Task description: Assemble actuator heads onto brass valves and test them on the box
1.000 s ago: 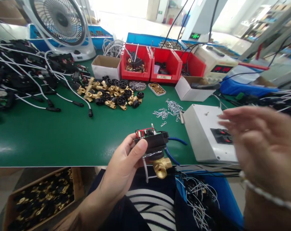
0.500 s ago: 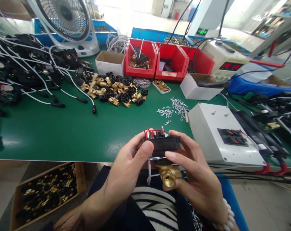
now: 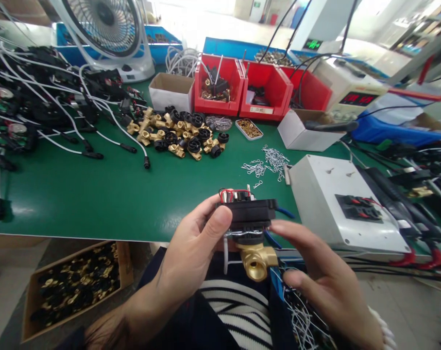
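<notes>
My left hand [image 3: 196, 248] grips a black plastic actuator housing [image 3: 246, 214], thumb on its near side and fingers behind. Red and black wires and a metal pin show on top of the housing. Beneath it sits a brass valve body [image 3: 256, 261], its round opening facing me, joined through a dark collar. A metal clip [image 3: 238, 234] lies between the two, and a white cable hangs below. Just right of the valve is my right hand [image 3: 318, 272], thumb and forefinger apart, holding nothing visible. Blue material shows behind the housing; its kind is unclear.
Loose R-shaped spring clips [image 3: 273, 160] lie ahead on the green table [image 3: 96, 194]. Brass valves [image 3: 177, 133] are piled behind, near red bins [image 3: 266, 92]. A grey box [image 3: 337, 199] stands right; cabled housings [image 3: 42, 102] crowd the left. A carton of parts [image 3: 76, 287] sits below.
My right hand has let go of the housing and valve and moved right and down, its fingers spreading. My left hand still holds the assembly. The view has shifted slightly.
</notes>
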A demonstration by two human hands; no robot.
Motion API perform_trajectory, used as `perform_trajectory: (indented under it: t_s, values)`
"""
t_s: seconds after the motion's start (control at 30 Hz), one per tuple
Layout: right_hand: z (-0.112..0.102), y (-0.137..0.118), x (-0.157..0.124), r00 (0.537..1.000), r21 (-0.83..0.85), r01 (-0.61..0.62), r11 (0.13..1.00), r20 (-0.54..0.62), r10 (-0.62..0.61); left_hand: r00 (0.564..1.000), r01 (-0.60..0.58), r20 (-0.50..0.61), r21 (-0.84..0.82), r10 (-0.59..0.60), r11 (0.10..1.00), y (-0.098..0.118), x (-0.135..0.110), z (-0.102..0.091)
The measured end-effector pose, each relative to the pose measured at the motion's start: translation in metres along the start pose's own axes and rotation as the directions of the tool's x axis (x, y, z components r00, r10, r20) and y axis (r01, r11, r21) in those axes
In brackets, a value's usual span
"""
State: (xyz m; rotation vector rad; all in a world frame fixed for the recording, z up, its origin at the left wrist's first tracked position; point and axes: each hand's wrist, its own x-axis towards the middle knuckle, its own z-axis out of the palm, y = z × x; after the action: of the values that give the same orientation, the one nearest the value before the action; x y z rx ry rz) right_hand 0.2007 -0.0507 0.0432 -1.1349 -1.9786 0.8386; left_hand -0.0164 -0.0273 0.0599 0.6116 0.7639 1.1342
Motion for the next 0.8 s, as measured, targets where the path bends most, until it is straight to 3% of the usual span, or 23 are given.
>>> perform_trajectory:
  t_s: [0.13,0.33,0.6,0.8]
  values:
    - [-0.006,0.031,-0.028,0.961,-0.260,-0.030,0.965,0.258,0.100,0.999,-0.033,-0.039,0.011,0.033,0.999,0.000,-0.001,-0.001]
    - [0.009,0.076,-0.060,0.938,-0.525,-0.032,0.851,0.278,0.207,0.999,-0.016,-0.036,-0.007,0.016,1.000,-0.001,-0.002,0.001]
    - [0.030,0.106,-0.072,0.917,-0.474,-0.062,0.878,0.321,0.237,0.995,-0.016,-0.095,0.012,0.017,1.000,0.003,-0.001,0.000]
    - [0.031,0.086,-0.069,0.946,-0.310,-0.177,0.934,0.209,0.249,0.958,-0.017,-0.285,0.054,0.031,0.998,0.009,-0.009,-0.008]
